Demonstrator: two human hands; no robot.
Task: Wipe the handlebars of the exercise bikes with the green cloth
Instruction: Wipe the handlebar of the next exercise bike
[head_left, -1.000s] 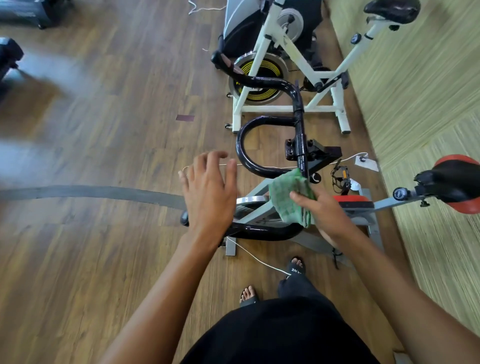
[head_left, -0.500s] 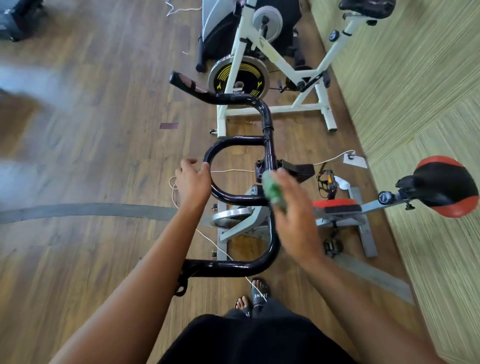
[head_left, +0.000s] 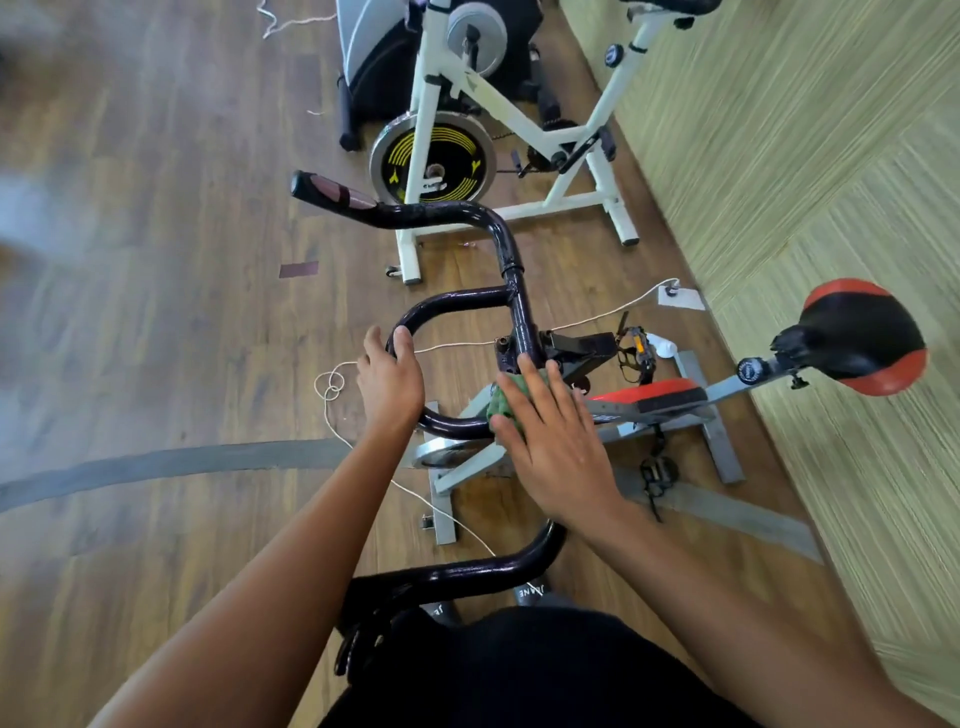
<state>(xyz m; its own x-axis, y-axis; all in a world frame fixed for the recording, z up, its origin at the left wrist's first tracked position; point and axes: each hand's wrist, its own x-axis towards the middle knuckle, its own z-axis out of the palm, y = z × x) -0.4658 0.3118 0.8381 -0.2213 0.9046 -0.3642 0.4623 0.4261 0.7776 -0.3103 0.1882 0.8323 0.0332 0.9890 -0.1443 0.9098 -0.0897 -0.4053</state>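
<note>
A grey exercise bike (head_left: 724, 389) carries black handlebars (head_left: 441, 214). The left hand (head_left: 389, 384) curls around the handlebars' inner loop; the right hand (head_left: 558, 441), fingers straight, presses the green cloth (head_left: 500, 404) flat against their centre bar, beside that loop.

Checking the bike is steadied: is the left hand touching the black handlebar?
Touching. In the head view the left hand rests on the black handlebar at its loop, no gap.

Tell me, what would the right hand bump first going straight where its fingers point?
Probably the handlebar's black centre bar, right ahead of the right hand pressing the green cloth; depth is unclear.
</note>
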